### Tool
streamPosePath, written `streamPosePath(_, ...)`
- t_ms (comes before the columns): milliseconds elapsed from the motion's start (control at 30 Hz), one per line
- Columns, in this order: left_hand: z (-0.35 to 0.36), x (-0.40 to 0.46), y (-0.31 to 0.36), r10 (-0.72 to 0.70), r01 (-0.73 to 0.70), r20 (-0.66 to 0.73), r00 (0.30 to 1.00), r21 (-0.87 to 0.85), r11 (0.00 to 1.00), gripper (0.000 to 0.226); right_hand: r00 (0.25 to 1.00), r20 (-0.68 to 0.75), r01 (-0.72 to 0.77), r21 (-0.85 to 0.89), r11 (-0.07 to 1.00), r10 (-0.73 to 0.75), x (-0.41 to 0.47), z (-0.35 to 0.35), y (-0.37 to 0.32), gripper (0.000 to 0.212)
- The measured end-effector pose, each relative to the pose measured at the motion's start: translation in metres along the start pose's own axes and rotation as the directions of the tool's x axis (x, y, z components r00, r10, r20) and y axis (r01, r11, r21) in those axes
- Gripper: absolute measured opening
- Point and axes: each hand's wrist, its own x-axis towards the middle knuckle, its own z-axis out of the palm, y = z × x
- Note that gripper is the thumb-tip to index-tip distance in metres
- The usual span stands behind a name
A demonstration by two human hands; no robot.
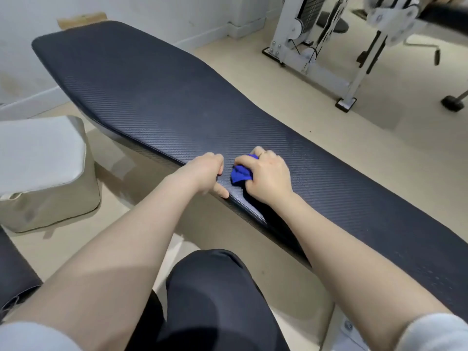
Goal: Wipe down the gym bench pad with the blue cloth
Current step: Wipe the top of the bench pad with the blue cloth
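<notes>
Bench pad (177, 97), a long dark navy cushion with a woven, carbon-weave texture, is stretching from the near right corner of the room away towards the white wall, and everything else is best placed against it. Crumpled blue cloth (241, 173) is lying on the pad near its front edge, bunched small, probably so it fits under one palm and takes pressure. The right hand (268, 177) is pressing down over the cloth, its fingers (244, 162) curled closed around the wad, wrist low and forearm reaching out across the pad's front edge. Just beside the cloth, the left hand (207, 173) is resting on that same edge, holding nothing, fingers loosely folded and thumb stretched along the rim, seemingly bracing the person. A pale grey padded cushion block (43, 171) is sitting on the floor left of the pad.
</notes>
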Motion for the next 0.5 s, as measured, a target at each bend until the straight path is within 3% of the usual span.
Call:
streamPosePath(133,0.000,-0.007,0.002,0.034,-0.032,-0.042,0.999,0.053,0.998,0.050,0.955,0.100,0.265,0.143,0.954,-0.280,-0.061,-0.008,0.010,0.035)
streamPosePath(200,0.003,-0.012,0.004,0.047,-0.041,-0.070,0.996,0.089,0.995,0.048,0.979,0.097,0.172,0.094,0.981,-0.181,-0.054,-0.008,0.025,0.037)
streamPosePath(267,0.007,-0.018,0.007,0.063,-0.050,-0.096,0.993,0.132,0.990,0.041,0.998,0.008,-0.061,0.007,0.998,0.061,-0.029,-0.002,0.036,0.035)
streamPosePath(333,0.013,-0.024,0.008,0.071,-0.042,-0.152,0.986,0.190,0.981,0.035,0.968,-0.070,-0.243,-0.032,0.969,0.241,-0.009,0.000,0.039,0.034)
streamPosePath(433,0.022,-0.034,0.013,0.070,-0.007,-0.204,0.976,0.294,0.956,0.031,0.973,-0.055,-0.226,-0.011,0.974,0.225,-0.020,-0.003,0.032,0.037)
streamPosePath(500,0.023,-0.038,0.017,0.060,0.007,-0.208,0.976,0.306,0.952,0.030,0.999,-0.015,-0.051,0.034,0.998,0.051,-0.052,-0.006,0.026,0.039)
